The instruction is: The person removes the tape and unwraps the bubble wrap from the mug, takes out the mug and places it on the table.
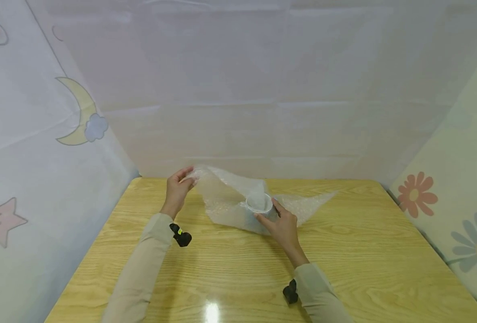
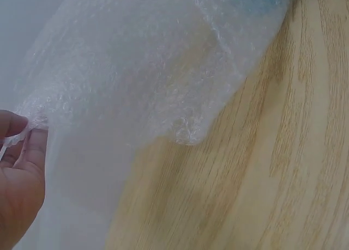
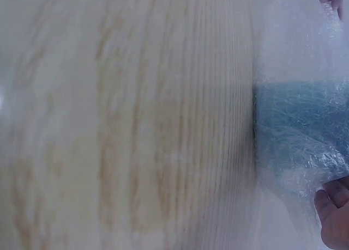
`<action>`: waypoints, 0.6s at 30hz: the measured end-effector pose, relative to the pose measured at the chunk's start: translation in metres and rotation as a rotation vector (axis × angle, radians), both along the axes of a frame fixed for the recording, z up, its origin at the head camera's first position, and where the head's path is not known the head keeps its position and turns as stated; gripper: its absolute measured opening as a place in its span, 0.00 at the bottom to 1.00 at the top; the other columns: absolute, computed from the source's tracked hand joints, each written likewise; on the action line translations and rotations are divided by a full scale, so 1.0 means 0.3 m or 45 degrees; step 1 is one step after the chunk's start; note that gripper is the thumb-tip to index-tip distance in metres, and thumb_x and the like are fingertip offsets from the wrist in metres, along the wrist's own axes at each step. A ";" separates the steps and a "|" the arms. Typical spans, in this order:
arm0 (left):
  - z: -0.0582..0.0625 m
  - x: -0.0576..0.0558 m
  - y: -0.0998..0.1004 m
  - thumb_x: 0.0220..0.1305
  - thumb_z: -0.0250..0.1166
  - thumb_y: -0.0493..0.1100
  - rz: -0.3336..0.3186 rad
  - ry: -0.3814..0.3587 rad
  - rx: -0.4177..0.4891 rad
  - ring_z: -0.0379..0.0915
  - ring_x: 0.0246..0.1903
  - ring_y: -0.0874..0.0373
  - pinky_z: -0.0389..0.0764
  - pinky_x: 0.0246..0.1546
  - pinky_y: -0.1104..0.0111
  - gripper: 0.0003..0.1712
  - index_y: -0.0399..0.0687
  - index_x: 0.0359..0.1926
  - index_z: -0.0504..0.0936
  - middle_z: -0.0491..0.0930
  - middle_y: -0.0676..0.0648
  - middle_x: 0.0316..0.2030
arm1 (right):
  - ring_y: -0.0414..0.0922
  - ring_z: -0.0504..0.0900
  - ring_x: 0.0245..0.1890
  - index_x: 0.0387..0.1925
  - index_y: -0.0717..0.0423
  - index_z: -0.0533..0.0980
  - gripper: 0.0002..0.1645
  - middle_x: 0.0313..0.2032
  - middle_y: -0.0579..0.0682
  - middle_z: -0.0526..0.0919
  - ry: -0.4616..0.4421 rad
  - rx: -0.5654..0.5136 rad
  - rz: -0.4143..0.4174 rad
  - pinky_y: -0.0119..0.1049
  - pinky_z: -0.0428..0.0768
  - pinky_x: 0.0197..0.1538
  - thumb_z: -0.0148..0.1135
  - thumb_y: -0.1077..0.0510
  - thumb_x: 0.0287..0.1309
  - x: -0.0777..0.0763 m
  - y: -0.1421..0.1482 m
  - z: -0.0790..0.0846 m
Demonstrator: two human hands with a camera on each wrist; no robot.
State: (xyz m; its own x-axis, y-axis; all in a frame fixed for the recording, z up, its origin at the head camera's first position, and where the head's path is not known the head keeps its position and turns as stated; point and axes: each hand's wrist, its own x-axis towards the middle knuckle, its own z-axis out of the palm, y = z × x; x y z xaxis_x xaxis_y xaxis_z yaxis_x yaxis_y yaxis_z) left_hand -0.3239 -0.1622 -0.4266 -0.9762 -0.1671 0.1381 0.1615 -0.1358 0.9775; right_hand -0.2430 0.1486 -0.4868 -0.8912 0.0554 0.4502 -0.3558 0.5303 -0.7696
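Note:
A round cup-like vessel (image 1: 264, 207) with a white rim stands on the table, wrapped around its side by clear bubble wrap (image 1: 226, 215). Its blue side (image 3: 294, 111) shows through the film in the right wrist view. My right hand (image 1: 282, 226) grips the vessel near the rim, thumb in front and fingers at the right, over the film. Off to the left, my left hand (image 1: 177, 190) pinches a raised corner of the bubble wrap between thumb and fingers. A flap of the sheet folds over the vessel's opening, partly hiding its inside.
The wooden table (image 1: 230, 269) ends at a pale cloth backdrop (image 1: 238, 89) behind. Printed cloth walls flank it left and right. A loose tail of bubble wrap (image 1: 307, 206) stretches right along the tabletop. Black wrist cameras hang beneath both sleeves.

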 end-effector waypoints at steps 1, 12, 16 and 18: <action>-0.005 -0.002 -0.003 0.63 0.56 0.23 0.013 -0.017 -0.003 0.76 0.42 0.59 0.79 0.45 0.73 0.25 0.33 0.62 0.74 0.67 0.39 0.60 | 0.61 0.76 0.54 0.63 0.70 0.68 0.50 0.57 0.68 0.73 0.001 -0.001 0.000 0.52 0.78 0.51 0.77 0.43 0.46 0.000 0.000 0.000; -0.053 0.003 -0.029 0.65 0.52 0.24 0.021 -0.125 0.009 0.73 0.45 0.56 0.78 0.45 0.74 0.27 0.38 0.65 0.72 0.65 0.41 0.61 | 0.60 0.76 0.55 0.63 0.69 0.69 0.50 0.57 0.68 0.73 -0.014 -0.030 0.003 0.52 0.77 0.52 0.77 0.43 0.46 -0.002 -0.001 -0.003; -0.066 0.001 -0.025 0.65 0.52 0.23 0.014 -0.140 0.039 0.74 0.46 0.56 0.78 0.45 0.73 0.27 0.39 0.65 0.72 0.65 0.42 0.62 | 0.61 0.76 0.55 0.63 0.69 0.68 0.50 0.57 0.68 0.73 -0.023 -0.025 -0.002 0.52 0.77 0.52 0.77 0.43 0.46 -0.002 0.000 -0.002; -0.068 -0.001 -0.022 0.65 0.53 0.23 0.009 -0.139 0.040 0.74 0.46 0.56 0.77 0.47 0.71 0.27 0.39 0.65 0.72 0.65 0.42 0.62 | 0.60 0.76 0.55 0.63 0.69 0.69 0.50 0.56 0.68 0.73 -0.027 -0.025 -0.005 0.52 0.77 0.52 0.76 0.43 0.47 -0.002 -0.001 0.000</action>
State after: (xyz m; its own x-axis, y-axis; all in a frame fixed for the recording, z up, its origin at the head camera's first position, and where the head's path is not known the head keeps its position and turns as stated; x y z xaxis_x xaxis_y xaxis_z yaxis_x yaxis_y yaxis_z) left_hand -0.3242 -0.1688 -0.4470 -0.9839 -0.1766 0.0258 0.0556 -0.1659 0.9846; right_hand -0.2436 0.1485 -0.4868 -0.9003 0.0677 0.4300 -0.3373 0.5160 -0.7874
